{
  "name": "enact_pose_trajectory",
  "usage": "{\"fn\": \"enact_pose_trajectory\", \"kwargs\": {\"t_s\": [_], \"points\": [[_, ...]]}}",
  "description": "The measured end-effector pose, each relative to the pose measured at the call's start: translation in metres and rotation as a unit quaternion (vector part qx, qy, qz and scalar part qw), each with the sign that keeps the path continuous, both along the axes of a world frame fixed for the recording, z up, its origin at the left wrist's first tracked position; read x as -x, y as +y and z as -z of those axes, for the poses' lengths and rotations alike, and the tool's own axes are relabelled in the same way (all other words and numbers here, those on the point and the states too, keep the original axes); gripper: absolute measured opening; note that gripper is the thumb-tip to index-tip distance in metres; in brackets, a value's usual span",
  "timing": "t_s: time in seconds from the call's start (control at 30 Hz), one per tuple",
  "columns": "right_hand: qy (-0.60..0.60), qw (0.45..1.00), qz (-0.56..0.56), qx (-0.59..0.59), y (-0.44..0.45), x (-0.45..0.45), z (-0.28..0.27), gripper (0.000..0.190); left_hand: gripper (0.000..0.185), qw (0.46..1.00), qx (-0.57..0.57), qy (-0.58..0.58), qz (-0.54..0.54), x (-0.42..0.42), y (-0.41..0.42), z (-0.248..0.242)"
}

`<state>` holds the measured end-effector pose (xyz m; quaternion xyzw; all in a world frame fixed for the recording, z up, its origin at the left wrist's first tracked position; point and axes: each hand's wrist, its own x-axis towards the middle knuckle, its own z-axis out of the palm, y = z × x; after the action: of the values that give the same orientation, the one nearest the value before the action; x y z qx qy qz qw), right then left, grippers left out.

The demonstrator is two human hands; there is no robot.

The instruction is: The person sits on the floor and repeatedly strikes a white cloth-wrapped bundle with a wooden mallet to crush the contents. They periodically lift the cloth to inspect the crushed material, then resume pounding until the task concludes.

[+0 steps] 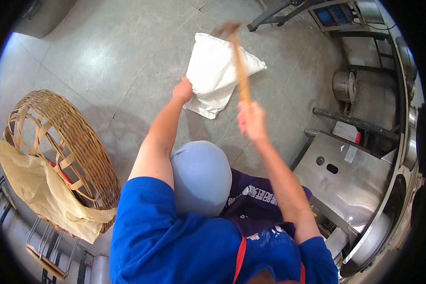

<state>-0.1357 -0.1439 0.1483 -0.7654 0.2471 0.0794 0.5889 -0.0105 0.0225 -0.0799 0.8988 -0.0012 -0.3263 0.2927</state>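
A white woven sack (210, 64), closed over whatever it holds, lies on the grey tiled floor (145, 39) in front of me. My left hand (183, 91) grips the sack's left edge near its lower end. In my right hand (252, 120) is the wooden handle of a hammer-like tool (242, 72). Its brown head is above the far part of the sack, too blurred to tell its exact kind or whether it touches the cloth. My bent knee (202, 177) in light blue trousers is between my arms, beside a dark purple apron (259, 202).
A large wicker basket (99, 167) stands tilted at the left, with a yellowish cloth (46, 191) draped over it. To the right is a stainless-steel cooking unit (344, 177), with a metal pot (342, 86) beyond it. Dark metal legs (269, 17) reach onto the floor at the top.
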Motion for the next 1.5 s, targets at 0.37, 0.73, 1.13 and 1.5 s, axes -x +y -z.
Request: {"fn": "enact_pose_trajectory", "kwargs": {"t_s": [0.37, 0.73, 1.13, 1.5], "points": [[-0.17, 0.969, 0.079, 0.159, 0.015, 0.023, -0.021, 0.024, 0.03, 0.999, 0.026, -0.007, -0.039, 0.003, -0.002, 0.01], [-0.156, 0.985, 0.072, -0.009, -0.029, -0.01, -0.073, 0.026, 0.028, 0.999, 0.029, 0.004, -0.044, 0.005, -0.001, 0.014], [0.077, 0.958, -0.065, 0.268, 0.001, 0.069, 0.077, 0.031, 0.028, 1.0, 0.005, 0.009, -0.01, 0.004, 0.0, 0.002], [-0.333, 0.93, 0.121, -0.092, -0.026, -0.065, -0.148, 0.034, 0.026, 0.998, 0.021, -0.001, -0.063, 0.007, 0.002, -0.001]]}}
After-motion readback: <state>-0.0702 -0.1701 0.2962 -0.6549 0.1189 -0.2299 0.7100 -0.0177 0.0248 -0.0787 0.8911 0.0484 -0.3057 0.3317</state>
